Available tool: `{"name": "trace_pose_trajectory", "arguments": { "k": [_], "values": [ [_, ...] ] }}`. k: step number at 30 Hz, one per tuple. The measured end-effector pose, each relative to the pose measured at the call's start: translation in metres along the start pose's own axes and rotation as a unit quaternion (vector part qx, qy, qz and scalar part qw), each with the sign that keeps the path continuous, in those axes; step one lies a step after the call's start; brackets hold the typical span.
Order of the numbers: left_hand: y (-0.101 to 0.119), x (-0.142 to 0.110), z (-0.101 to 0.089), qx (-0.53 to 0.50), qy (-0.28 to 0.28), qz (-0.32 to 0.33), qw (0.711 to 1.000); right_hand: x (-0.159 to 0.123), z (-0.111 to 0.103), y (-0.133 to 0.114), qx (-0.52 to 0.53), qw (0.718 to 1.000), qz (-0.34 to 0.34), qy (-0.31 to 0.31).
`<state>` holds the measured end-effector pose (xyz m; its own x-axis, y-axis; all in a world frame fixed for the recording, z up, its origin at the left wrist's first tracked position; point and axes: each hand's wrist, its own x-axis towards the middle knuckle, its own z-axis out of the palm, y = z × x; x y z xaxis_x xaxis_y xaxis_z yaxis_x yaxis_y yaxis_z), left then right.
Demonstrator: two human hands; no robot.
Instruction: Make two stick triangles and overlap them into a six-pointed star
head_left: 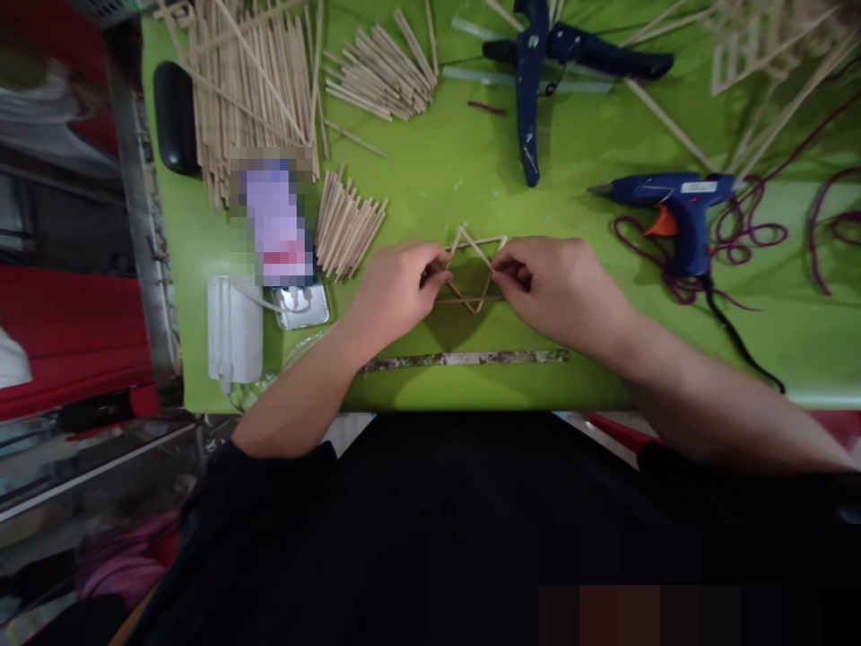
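Observation:
A six-pointed star (478, 248) made of thin wooden sticks is held just over the green table, between my two hands. My left hand (402, 285) pinches its left side with thumb and fingertips. On the opposite side, my right hand (561, 283) grips the star the same way. The fingers cover parts of its side points. Below the star lies a narrow patterned strip (464, 358), flat near the table's front edge. Left of my left hand is a small pile of short wooden sticks (346, 224).
A blue hot glue gun (692, 202) with orange trigger lies right, amid purple cord (753, 238). At the back are a dark blue cutter tool (531, 90), more short sticks (387, 76) and long sticks (252, 81). A phone (275, 220) and white power bank (235, 327) sit left.

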<state>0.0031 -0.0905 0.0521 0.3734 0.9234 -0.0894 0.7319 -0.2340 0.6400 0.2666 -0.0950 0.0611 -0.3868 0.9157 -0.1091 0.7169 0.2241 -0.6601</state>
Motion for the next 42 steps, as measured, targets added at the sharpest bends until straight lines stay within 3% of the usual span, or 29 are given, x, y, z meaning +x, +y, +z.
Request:
{"name": "trace_pose_trajectory", "arguments": {
  "k": [10, 19, 29, 42],
  "values": [
    [0.002, 0.0, 0.0, -0.027, -0.021, -0.023, 0.999, 0.001, -0.002, 0.002, -0.016, 1.0, -0.007, 0.001],
    [0.005, -0.001, -0.015, -0.015, 0.027, -0.017, 0.999, -0.003, -0.017, -0.005, -0.077, 0.997, -0.019, -0.015],
    [0.004, -0.004, -0.019, -0.009, -0.031, 0.022, 0.999, -0.008, -0.016, 0.005, -0.091, 0.995, -0.042, -0.029],
    [0.001, -0.003, -0.019, 0.04, -0.078, 0.018, 0.996, -0.006, -0.015, 0.003, -0.1, 0.993, -0.035, -0.06]
  ]
}}
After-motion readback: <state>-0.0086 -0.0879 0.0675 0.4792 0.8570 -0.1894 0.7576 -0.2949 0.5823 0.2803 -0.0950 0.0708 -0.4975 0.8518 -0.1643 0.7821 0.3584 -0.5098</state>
